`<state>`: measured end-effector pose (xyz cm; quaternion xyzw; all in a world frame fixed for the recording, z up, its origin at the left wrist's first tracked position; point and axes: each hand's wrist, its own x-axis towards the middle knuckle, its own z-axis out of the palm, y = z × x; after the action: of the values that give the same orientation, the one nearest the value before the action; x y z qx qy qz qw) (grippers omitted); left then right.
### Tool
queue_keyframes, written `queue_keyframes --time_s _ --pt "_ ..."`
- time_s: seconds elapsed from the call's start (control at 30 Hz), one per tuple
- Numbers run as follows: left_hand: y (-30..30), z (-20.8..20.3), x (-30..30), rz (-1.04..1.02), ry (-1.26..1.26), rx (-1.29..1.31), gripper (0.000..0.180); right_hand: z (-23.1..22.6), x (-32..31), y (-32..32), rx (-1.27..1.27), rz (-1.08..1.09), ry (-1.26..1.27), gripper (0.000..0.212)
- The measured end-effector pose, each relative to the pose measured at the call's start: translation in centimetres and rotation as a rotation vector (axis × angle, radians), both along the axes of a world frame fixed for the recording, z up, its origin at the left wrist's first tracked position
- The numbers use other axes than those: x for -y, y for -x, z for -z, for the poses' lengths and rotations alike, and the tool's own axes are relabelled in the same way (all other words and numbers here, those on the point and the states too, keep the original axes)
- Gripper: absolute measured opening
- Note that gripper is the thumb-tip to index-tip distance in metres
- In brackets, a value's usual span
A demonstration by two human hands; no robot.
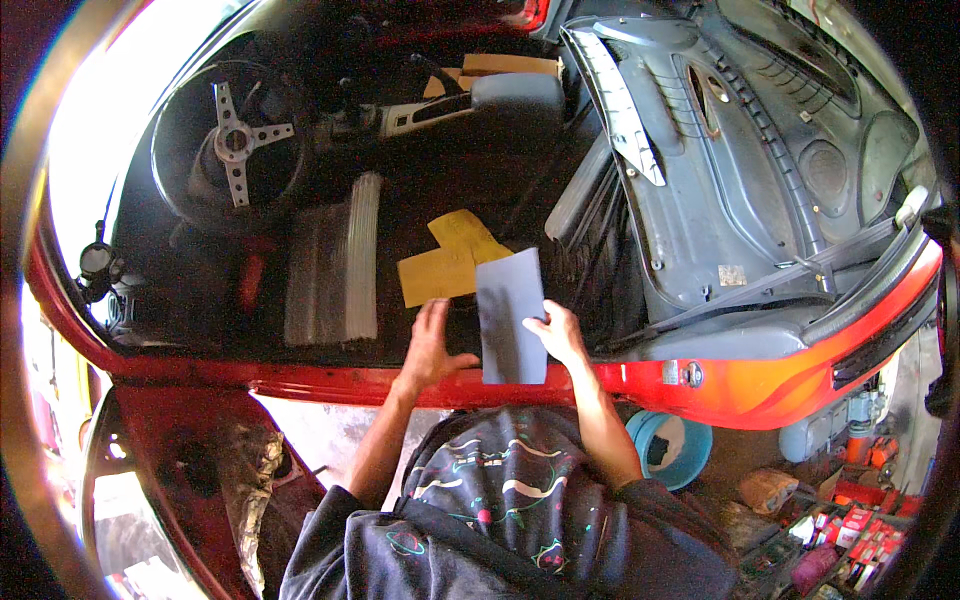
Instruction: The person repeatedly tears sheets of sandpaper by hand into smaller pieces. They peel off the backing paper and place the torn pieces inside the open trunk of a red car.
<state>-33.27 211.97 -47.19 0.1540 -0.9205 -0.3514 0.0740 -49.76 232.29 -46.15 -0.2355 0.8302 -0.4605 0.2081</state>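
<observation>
A stiff, blue-grey rectangular sheet (512, 320) stands over the red door sill, its right edge pinched between the thumb and fingers of my right hand (558, 335). A shadow falls across its face. My left hand (432, 348) is apart from the sheet, on its left side, with thumb and fingers spread and nothing in them. Just beyond that hand, yellow sheets (437, 277) lie overlapping on the dark car floor. The grey sheet covers part of their right side.
The red sill (330, 388) runs between me and the car interior. Inside are a steering wheel (234, 143), a ribbed pale panel (335, 270), a centre console (430, 115) and stacked grey trim panels (740, 170). A blue bucket (690, 450) and a cluttered toolbox (840, 540) stand at lower right.
</observation>
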Motion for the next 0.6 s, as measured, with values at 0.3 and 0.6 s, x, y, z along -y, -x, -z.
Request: queue_keyframes --time_s 0.3,0.6 --pt "1.6 -8.1 -3.6 -0.298 -0.789 -0.232 0.074 -6.6 4.5 -0.5 0.49 -0.453 0.589 0.075" --pt "0.9 -11.9 -2.8 -0.647 -1.14 -0.475 0.048 -8.5 6.6 -2.5 0.421 -0.296 0.342 0.046"
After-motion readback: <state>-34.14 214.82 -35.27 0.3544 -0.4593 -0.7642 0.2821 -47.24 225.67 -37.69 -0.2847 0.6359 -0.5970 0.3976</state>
